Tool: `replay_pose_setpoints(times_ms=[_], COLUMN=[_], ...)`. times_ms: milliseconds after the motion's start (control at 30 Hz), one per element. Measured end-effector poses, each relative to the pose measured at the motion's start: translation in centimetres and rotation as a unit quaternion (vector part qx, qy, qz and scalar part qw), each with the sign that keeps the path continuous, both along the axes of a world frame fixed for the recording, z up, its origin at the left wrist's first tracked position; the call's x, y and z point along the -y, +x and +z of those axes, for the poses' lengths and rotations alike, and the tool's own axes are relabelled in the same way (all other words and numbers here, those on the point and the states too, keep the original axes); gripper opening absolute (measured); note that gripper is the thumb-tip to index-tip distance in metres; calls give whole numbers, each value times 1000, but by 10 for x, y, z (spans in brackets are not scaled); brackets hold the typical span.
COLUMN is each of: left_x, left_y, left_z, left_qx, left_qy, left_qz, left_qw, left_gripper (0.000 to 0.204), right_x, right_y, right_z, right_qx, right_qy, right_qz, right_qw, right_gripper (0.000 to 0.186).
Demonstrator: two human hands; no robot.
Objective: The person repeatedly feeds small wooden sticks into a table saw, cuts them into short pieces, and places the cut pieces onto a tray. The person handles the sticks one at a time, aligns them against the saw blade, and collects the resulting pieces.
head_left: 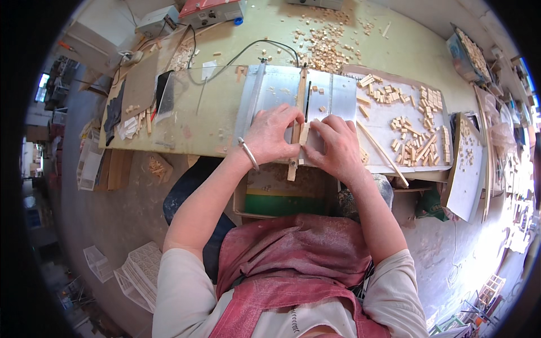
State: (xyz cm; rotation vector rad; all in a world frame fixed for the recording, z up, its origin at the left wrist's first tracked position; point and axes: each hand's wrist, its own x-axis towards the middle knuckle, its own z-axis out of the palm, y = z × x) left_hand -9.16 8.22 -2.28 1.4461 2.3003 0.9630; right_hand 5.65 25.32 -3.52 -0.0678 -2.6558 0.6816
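Note:
A small pale wooden block (304, 134) stands between my hands on a silver metal saw table (344, 104). My right hand (338, 145) is closed, its thumb and fingers pinching at the block's right side. My left hand (273, 135) is closed too, with thumb and forefinger against the long wooden guide strip (302, 93) just left of the block. The fingers partly cover both pieces. Beyond my hands a dark narrow slot (308, 101) runs along the metal top, beside the strip. A few cut wooden cubes (322, 109) lie right of the slot.
On the right, a white board (389, 121) bears many cut wooden blocks and a long thin stick (383, 155). More cubes (327, 48) are scattered on the far table. A black cable (242, 53) curves behind the saw top. An open drawer (284, 194) sits below.

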Motion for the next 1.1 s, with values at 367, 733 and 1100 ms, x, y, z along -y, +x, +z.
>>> replay_pose_setpoints(times_ms=[367, 733, 1100], left_x=[-12, -21, -31], left_y=[-15, -28, -43], left_z=[1, -6, -12], left_qx=[39, 38, 45], left_qy=[-12, -4, -8], left_qz=[18, 34, 42], left_qw=[999, 999, 998], left_gripper=[45, 46, 47], right_x=[0, -29, -55], right_y=[-9, 5, 9], right_z=[-14, -12, -26], right_qx=[-28, -86, -126], right_qy=[-6, -179, -324], right_qz=[-32, -166, -239], right_qw=[999, 966, 906], right_gripper=[22, 13, 18])
